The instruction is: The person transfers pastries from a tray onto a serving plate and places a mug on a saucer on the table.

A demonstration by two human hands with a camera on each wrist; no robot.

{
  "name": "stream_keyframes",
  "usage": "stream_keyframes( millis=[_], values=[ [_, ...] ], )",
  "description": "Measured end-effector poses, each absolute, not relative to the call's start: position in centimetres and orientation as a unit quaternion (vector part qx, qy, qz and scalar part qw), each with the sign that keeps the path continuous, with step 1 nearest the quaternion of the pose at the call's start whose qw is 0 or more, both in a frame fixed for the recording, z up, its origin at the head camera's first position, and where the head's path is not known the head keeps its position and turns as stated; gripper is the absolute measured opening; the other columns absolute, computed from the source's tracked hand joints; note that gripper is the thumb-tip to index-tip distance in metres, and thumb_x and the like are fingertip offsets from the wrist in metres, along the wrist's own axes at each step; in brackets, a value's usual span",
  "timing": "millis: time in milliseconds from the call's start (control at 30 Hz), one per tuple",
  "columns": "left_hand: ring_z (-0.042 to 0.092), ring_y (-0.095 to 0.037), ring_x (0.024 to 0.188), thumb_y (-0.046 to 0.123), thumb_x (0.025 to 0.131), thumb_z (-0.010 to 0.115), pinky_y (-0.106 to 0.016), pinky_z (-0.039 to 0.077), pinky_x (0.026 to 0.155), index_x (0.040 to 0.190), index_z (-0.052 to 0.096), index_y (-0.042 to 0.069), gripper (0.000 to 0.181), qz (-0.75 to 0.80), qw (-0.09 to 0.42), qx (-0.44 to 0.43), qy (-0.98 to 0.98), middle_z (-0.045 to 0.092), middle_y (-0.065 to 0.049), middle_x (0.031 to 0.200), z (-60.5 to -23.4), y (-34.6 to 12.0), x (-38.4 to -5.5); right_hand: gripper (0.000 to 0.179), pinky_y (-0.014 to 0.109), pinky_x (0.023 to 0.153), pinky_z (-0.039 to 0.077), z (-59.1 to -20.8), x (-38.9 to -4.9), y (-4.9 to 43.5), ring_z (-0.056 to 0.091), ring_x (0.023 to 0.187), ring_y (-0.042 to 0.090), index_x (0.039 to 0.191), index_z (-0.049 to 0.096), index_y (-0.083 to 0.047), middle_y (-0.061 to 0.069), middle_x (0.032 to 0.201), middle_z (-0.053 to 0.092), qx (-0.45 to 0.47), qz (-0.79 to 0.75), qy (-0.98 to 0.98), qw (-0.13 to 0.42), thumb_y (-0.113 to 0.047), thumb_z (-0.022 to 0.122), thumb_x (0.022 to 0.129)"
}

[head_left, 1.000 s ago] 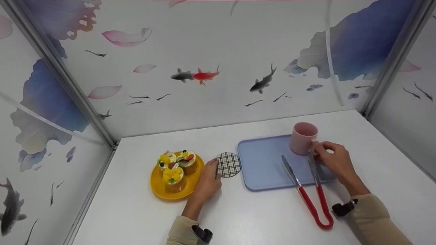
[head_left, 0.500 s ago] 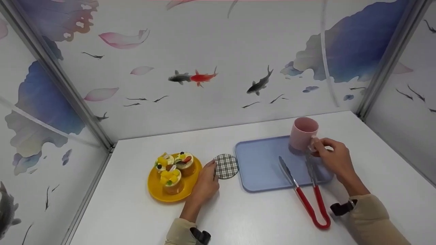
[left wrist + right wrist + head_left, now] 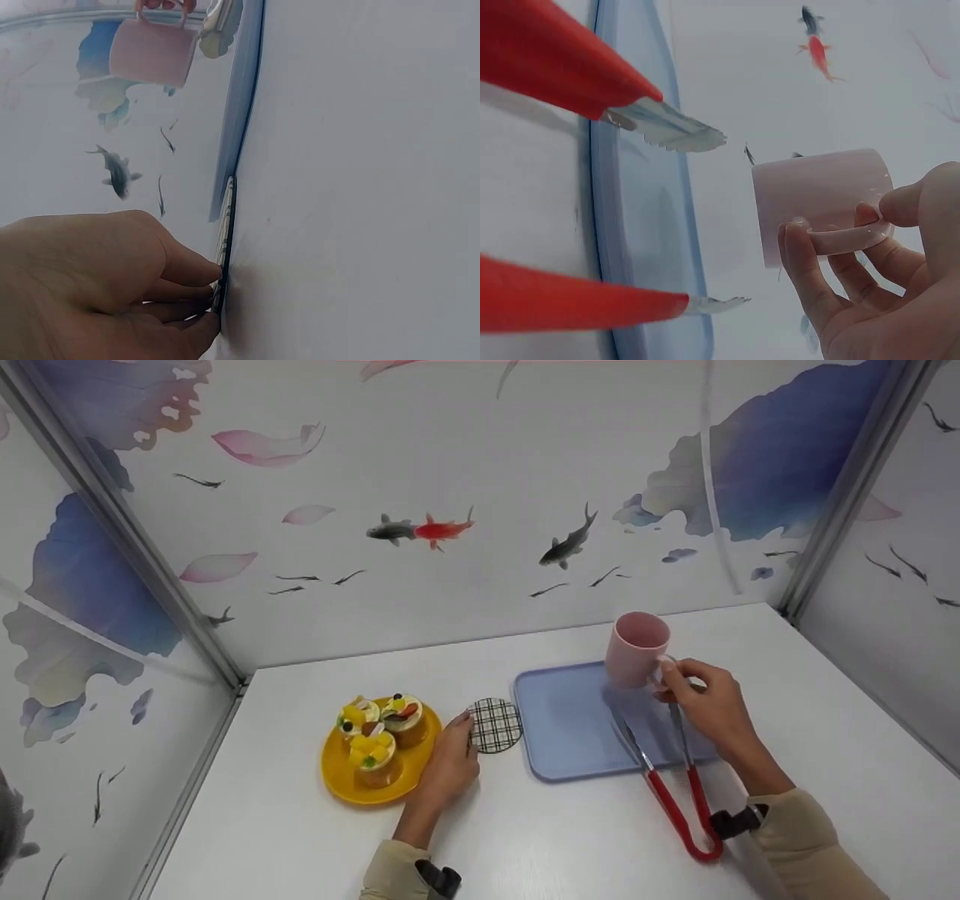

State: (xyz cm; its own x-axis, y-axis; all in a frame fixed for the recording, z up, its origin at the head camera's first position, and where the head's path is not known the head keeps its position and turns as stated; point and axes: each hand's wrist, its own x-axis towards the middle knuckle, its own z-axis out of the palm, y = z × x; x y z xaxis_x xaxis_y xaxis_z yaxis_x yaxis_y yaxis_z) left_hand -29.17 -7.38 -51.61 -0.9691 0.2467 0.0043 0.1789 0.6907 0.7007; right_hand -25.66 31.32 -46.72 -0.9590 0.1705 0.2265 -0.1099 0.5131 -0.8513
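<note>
My right hand holds a pink mug by its handle, above the far part of the blue tray. Upright in the head view, the mug shows clear of the tray surface in the right wrist view. At the left edge of a round black-and-white checked coaster, the fingertips of my left hand grip the rim. The coaster lies low at the table, right beside the tray. Red-handled tongs rest spread, their metal ends over the tray, below my right hand.
Left of my left hand stands a yellow plate bearing several fruit-topped cupcakes. A white table lies under everything, with printed wall panels behind and at both sides.
My right hand has lifted the mug off the tray and moved it to the left. The left hand stays at the coaster; the tongs keep their place on the tray.
</note>
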Motion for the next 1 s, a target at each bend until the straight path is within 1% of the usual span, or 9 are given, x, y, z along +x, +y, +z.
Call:
stream_keyframes(
  millis=[67,167,233,400,667,733,800,900,1000],
  values=[
    [0.041,-0.04,0.16,0.002,0.107,0.059,-0.056,0.033,0.133,0.159,0.046,-0.007,0.054,0.374,0.044,0.116,0.919,0.043,-0.023,0.17,-51.6,-7.4,-29.2,0.053,0.02,0.097,0.058,-46.7,-25.6,30.7,0.081,0.104,0.021,0.127,0.072,-0.003,0.017,0.126,0.073,-0.01,0.499,-0.855,0.137,-0.05,0.055,0.111],
    [0.042,-0.04,0.16,0.002,0.107,0.059,-0.055,0.034,0.132,0.159,0.046,-0.008,0.054,0.372,0.043,0.117,0.92,0.044,-0.023,0.17,-51.7,-7.4,-29.2,0.05,0.042,0.106,0.062,-46.9,-25.6,30.0,0.081,0.107,0.026,0.127,0.072,-0.004,0.017,0.126,0.075,0.0,0.501,-0.856,0.131,-0.048,0.055,0.111],
    [0.042,-0.041,0.16,0.001,0.107,0.059,-0.056,0.034,0.132,0.158,0.047,-0.008,0.053,0.373,0.042,0.119,0.919,0.044,-0.023,0.169,-51.7,-7.4,-29.2,0.049,0.048,0.109,0.061,-46.9,-25.6,29.5,0.081,0.107,0.028,0.127,0.073,-0.004,0.017,0.125,0.075,0.006,0.498,-0.858,0.128,-0.047,0.056,0.111],
    [0.043,-0.042,0.159,0.0,0.107,0.059,-0.056,0.034,0.132,0.156,0.048,-0.01,0.052,0.373,0.035,0.128,0.918,0.045,-0.025,0.168,-51.5,-7.5,-29.3,0.044,0.037,0.106,0.062,-46.9,-25.7,28.1,0.082,0.105,0.029,0.125,0.075,-0.004,0.017,0.124,0.075,0.015,0.5,-0.857,0.122,-0.042,0.059,0.111],
    [0.043,-0.043,0.158,0.0,0.107,0.058,-0.057,0.033,0.132,0.156,0.048,-0.011,0.051,0.369,0.036,0.133,0.919,0.045,-0.027,0.168,-51.7,-7.5,-29.4,0.036,0.018,0.088,0.063,-46.9,-26.3,25.3,0.082,0.099,0.029,0.112,0.077,-0.001,0.019,0.115,0.078,0.025,0.547,-0.828,0.121,-0.034,0.064,0.11],
    [0.043,-0.044,0.158,0.0,0.107,0.058,-0.057,0.033,0.132,0.155,0.049,-0.011,0.051,0.367,0.035,0.134,0.92,0.045,-0.027,0.167,-51.8,-7.5,-29.3,0.036,0.025,0.092,0.064,-46.9,-26.4,24.6,0.083,0.098,0.028,0.111,0.078,-0.001,0.018,0.114,0.079,0.029,0.547,-0.828,0.117,-0.034,0.064,0.11],
    [0.042,-0.042,0.159,0.001,0.108,0.058,-0.057,0.033,0.133,0.156,0.048,-0.01,0.051,0.365,0.038,0.129,0.921,0.044,-0.026,0.168,-51.7,-7.5,-29.2,0.037,0.037,0.1,0.064,-47.0,-26.5,23.9,0.083,0.098,0.027,0.111,0.078,-0.001,0.017,0.112,0.08,0.032,0.551,-0.827,0.11,-0.035,0.064,0.11],
    [0.041,-0.041,0.16,0.002,0.108,0.059,-0.056,0.033,0.133,0.157,0.047,-0.009,0.052,0.363,0.043,0.123,0.923,0.044,-0.024,0.169,-51.6,-7.5,-29.2,0.039,0.051,0.107,0.06,-47.1,-26.6,23.0,0.083,0.1,0.027,0.115,0.078,-0.002,0.016,0.112,0.08,0.035,0.551,-0.828,0.102,-0.038,0.064,0.109],
    [0.041,-0.041,0.16,0.002,0.108,0.058,-0.056,0.032,0.133,0.158,0.047,-0.008,0.052,0.364,0.044,0.121,0.922,0.043,-0.024,0.17,-51.5,-7.5,-29.1,0.038,0.047,0.105,0.06,-47.3,-26.8,22.0,0.083,0.098,0.026,0.116,0.078,-0.002,0.016,0.11,0.08,0.042,0.557,-0.824,0.093,-0.037,0.064,0.11]
  ],
)
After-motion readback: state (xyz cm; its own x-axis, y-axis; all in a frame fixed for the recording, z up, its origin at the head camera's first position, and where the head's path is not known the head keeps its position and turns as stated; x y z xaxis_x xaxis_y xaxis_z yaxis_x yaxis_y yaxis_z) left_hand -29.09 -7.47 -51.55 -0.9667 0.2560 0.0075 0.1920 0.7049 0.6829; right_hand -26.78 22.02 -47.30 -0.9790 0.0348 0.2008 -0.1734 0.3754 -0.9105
